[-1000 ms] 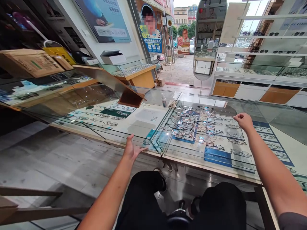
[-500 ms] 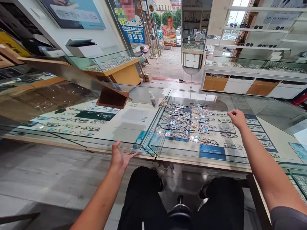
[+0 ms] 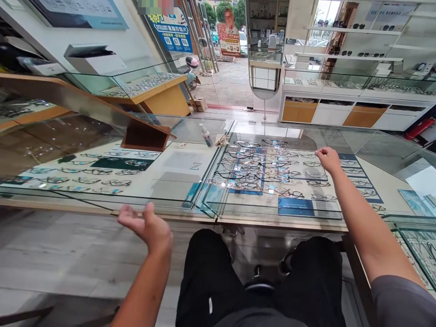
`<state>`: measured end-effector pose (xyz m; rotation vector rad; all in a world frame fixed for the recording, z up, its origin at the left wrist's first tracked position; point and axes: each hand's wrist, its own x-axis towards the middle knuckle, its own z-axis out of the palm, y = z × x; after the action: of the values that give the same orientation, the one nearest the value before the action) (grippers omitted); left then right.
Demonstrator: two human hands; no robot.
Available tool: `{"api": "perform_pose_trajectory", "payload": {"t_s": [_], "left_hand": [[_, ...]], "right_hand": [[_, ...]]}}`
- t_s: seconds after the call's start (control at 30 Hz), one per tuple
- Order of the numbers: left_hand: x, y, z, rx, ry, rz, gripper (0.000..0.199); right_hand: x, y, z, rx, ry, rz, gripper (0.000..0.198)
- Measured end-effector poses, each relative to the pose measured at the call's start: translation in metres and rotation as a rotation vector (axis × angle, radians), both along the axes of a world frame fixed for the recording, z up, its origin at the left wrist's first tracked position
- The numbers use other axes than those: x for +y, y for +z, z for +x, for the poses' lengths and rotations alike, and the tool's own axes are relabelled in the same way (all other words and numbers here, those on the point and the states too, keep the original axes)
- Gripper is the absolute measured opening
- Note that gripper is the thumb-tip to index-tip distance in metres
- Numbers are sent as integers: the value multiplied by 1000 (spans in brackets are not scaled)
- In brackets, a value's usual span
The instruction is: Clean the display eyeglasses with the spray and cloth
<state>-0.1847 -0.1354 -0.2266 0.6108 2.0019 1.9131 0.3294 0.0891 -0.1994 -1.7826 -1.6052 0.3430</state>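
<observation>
Pinching with right hand (image 3: 327, 158) near eyeglasses (image 3: 252, 176) rowed along glass counter (image 3: 245, 220), could not tell whether holding any; held left hand (image 3: 146, 227) wide near its edge. Risked scattering eyeglasses by sweeping low.

Daylight comes in through the doorway (image 3: 228, 88) ahead of me and the window (image 3: 325, 25) to its right, where the view turns pale. The glass of my desk (image 3: 289, 224) throws back whitish reflections, and small white and bluish glints dot the glasses (image 3: 254, 170). Shade darkens the floor (image 3: 68, 245) at lower left, and my black trousers (image 3: 209, 290) lose most detail. My left grip (image 3: 146, 227) looks slightly smeared; my right grip (image 3: 329, 160) is crisper. The wide lens stretches my forearms towards the bottom corners, and coarse blocks mask the poster's (image 3: 173, 34) top.
</observation>
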Motion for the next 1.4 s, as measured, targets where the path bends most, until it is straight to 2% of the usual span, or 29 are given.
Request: {"api": "perform_pose_trajectory", "payload": {"t_s": [0.03,0.07,0.1,0.13,0.2,0.23,0.27,0.3,0.37,0.47,0.57,0.63,0.73,0.8,0.87,0.9,0.97,1.07,1.13,1.27,1.4], "left_hand": [[-3,8,12,225,37,76,57],[-3,18,26,406,-3,133,45],[-2,30,42,512,-117,167,31],[3,42,59,567,-325,154,26],[20,65,93,663,-819,15,28],[32,74,110,793,-1027,-50,27],[45,80,124,952,-1168,-77,26],[59,83,138,1109,-1246,-77,24],[84,82,158,1381,-1302,-91,20],[108,75,174,1597,-1331,-170,14],[119,77,175,1581,-1425,-203,15],[126,90,170,1466,-1539,-173,14],[143,130,156,1164,-1771,-212,10],[156,160,146,934,-1880,-274,17],[167,182,139,756,-1920,-248,26],[173,187,138,684,-1913,-191,29],[182,185,142,522,-1825,0,34],[195,159,161,153,-1568,320,41],[201,137,176,-43,-1428,421,47],[204,104,199,-157,-1283,430,51],[200,88,210,-147,-1207,437,51]], "right_hand": [[0,1,-1,14,2,-16,20],[0,2,-1,25,6,-29,20],[1,2,-2,30,11,-37,20],[2,3,-3,26,16,-40,20],[4,2,-5,-12,17,-32,20],[5,2,-6,-38,15,-30,20],[5,2,-7,-65,13,-31,20],[6,2,-8,-92,11,-32,20],[5,2,-11,-133,15,-29,19],[2,3,-17,-119,34,-38,17],[0,5,-20,-52,45,-75,19],[2,11,-17,-2,61,-129,22],[11,29,-7,98,131,-249,28],[18,45,-4,167,184,-308,29],[24,62,-9,240,221,-301,31],[26,69,-16,277,234,-270,33],[27,81,-38,347,261,-162,36],[21,88,-80,496,361,55,37],[13,86,-105,622,441,198,36],[-7,74,-130,696,531,260,33],[-27,67,-135,625,533,377,27]]}}
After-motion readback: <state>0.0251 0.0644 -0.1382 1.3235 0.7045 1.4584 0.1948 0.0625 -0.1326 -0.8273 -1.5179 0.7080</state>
